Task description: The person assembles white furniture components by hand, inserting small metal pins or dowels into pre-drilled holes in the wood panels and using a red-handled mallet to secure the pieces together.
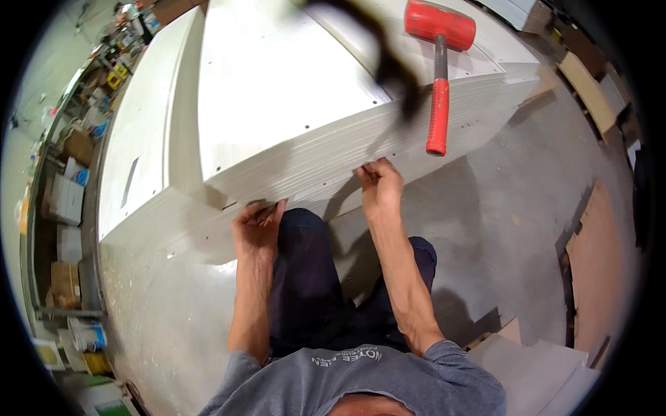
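A tall stack of white panels with small dark holes along the edge stands in front of me. My left hand is at the lower front edge, its fingers curled and closed on a panel's edge. Farther right along that edge, my right hand is closed the same way, fingertips against the panel. Both fingertips are partly hidden, so how firm the grip is cannot be told. A red mallet lies on top at the right, its handle sticking out past the stack's front edge.
A second stack of white panels adjoins at the left. Shelving with boxes and a white bucket runs along the far left. Brown board lies at the right. A blurred dark strip hangs close before the view.
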### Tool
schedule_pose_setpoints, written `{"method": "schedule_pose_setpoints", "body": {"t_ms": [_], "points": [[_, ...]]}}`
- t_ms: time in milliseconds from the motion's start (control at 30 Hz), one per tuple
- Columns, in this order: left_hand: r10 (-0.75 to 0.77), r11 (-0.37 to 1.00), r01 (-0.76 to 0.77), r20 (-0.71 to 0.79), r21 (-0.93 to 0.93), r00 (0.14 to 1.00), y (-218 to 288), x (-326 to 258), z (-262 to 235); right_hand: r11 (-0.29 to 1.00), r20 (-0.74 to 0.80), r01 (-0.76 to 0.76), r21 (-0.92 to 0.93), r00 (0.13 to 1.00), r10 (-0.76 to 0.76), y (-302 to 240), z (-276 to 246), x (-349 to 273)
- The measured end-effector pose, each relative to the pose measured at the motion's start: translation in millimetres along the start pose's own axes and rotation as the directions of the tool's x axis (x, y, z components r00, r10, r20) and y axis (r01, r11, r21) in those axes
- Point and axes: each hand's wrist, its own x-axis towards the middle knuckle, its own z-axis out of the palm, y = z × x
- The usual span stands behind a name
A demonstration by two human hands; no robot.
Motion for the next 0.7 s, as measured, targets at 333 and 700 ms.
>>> {"method": "schedule_pose_setpoints", "body": {"t_ms": [333,700], "points": [[-0.052,0.992,0.062,0.089,-0.108,0.995,-1.0,-7.9,12.6,0.999,-0.06,0.044,-0.027,0.997,-0.046,-0.1,2.1,-3.8],[0.039,0.987,-0.017,0.137,-0.159,0.99,4.2,-1.7,1.7,0.999,-0.007,0.047,-0.003,0.999,-0.047,2.3,13.9,-9.3]]}}
